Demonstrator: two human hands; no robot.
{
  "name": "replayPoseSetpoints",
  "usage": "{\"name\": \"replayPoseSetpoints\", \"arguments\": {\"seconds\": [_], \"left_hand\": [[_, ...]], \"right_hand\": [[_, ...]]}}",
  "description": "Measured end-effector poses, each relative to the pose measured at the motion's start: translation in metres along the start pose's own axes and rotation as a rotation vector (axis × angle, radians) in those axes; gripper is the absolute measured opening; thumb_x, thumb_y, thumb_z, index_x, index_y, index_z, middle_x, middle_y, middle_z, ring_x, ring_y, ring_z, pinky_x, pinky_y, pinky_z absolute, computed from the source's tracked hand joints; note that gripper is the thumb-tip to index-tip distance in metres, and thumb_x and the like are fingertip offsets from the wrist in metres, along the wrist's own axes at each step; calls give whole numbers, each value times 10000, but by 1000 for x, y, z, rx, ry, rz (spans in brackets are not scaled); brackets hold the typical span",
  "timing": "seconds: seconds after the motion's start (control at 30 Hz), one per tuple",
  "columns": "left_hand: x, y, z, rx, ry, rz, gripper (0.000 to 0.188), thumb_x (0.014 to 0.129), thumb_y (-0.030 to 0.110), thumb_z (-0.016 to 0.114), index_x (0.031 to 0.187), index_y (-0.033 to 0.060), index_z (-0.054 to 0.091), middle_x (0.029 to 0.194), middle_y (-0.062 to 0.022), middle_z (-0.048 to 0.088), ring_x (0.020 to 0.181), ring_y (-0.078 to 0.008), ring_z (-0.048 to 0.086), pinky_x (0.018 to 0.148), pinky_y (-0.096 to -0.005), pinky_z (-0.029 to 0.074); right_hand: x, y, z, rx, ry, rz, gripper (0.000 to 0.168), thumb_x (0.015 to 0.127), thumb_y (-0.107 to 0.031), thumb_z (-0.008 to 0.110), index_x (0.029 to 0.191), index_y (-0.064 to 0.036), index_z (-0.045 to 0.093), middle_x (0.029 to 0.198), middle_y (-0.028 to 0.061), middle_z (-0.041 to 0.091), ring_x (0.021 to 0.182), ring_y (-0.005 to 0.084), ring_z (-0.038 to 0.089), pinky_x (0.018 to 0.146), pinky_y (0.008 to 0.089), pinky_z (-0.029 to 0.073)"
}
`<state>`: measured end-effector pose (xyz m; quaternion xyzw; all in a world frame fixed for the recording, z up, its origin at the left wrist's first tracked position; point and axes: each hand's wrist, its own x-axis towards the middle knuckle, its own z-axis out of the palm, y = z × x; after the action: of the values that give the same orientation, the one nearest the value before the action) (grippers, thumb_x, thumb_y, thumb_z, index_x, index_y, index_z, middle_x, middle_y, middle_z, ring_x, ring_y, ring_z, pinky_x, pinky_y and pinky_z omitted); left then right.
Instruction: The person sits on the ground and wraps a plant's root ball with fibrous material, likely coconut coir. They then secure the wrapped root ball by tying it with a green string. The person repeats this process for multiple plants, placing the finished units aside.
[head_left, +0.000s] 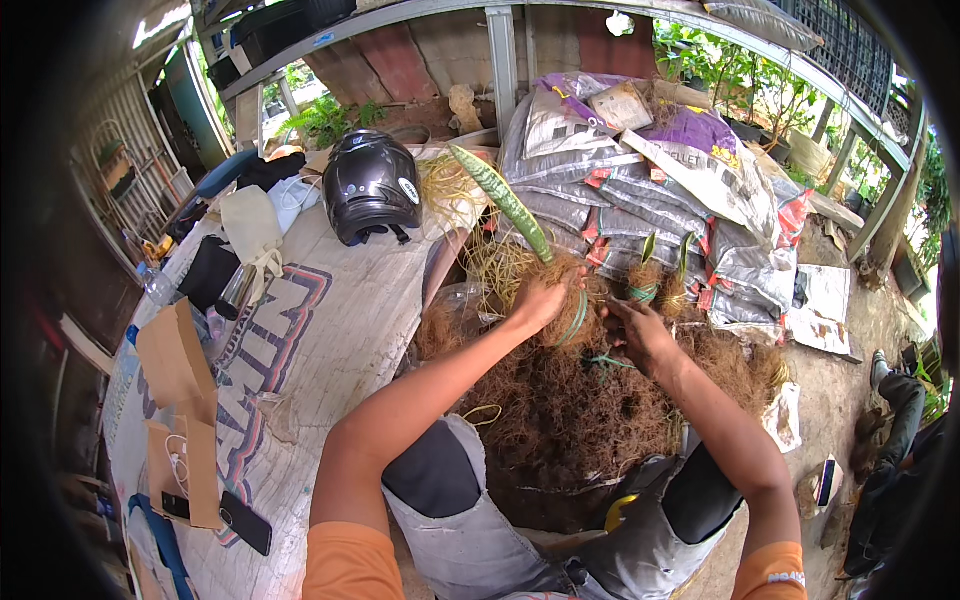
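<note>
My left hand (541, 301) grips the top of a coconut-fibre root ball (564, 324), and a mottled snake plant leaf (504, 199) stands up out of it, leaning left. Green twine (576, 319) circles the ball. At the ball's right side is my right hand (639, 334), its fingers curled; whether they pinch a strand is too small to tell. A loose piece of green twine (606, 361) trails below that hand. Just beyond stand two more fibre-wrapped plantlets, one tied with green twine (643, 285) and one paler (673, 296). Loose brown coconut fibre (577, 412) is heaped before my knees.
Stacked plastic sacks (645, 195) rise behind the fibre. On the left table (337, 352) are a motorcycle helmet (373, 187), an open cardboard box (180, 457), a phone (246, 523) and yellowish strands (454, 184). Another person's leg (896, 420) shows at right.
</note>
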<state>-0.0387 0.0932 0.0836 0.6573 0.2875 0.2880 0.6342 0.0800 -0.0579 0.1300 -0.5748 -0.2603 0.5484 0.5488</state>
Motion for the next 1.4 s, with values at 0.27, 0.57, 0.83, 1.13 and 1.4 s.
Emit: {"name": "replayPoseSetpoints", "arguments": {"seconds": [0.27,0.57,0.83,1.13,1.4], "left_hand": [[15,-11,13,-23,463,176,192,908,231,527,983,83,623,546,1,460,396,-86,361,350,-281,297],[-17,39,23,-278,188,-394,519,920,534,422,1084,59,550,719,-34,460,419,-123,399,329,-257,311],[1,35,32,-420,236,-375,343,942,448,420,1137,199,551,1253,-78,488,1050,-204,491,858,-442,419],[-12,70,37,-639,136,-381,252,918,422,505,1037,206,555,1058,0,526,993,-210,514,880,-502,398],[-3,55,19,-531,-7,-187,249,883,411,573,970,178,581,889,49,554,874,-130,541,799,-379,454]], "right_hand": [[-19,6,43,144,-72,-86,240,982,-250,373,909,-100,545,656,-49,388,548,90,340,516,237,292],[-6,16,38,438,-341,235,241,965,-340,445,826,-159,522,613,-85,384,532,66,355,500,253,300],[-1,40,42,295,-69,233,479,899,-477,532,591,-121,445,528,-9,336,489,129,317,497,278,254],[22,69,35,-173,66,-276,494,940,-390,504,560,-75,484,509,-11,389,490,99,331,486,296,254],[51,62,6,-244,34,-403,105,915,-125,513,889,-42,571,747,5,562,656,97,474,581,259,391]]}}
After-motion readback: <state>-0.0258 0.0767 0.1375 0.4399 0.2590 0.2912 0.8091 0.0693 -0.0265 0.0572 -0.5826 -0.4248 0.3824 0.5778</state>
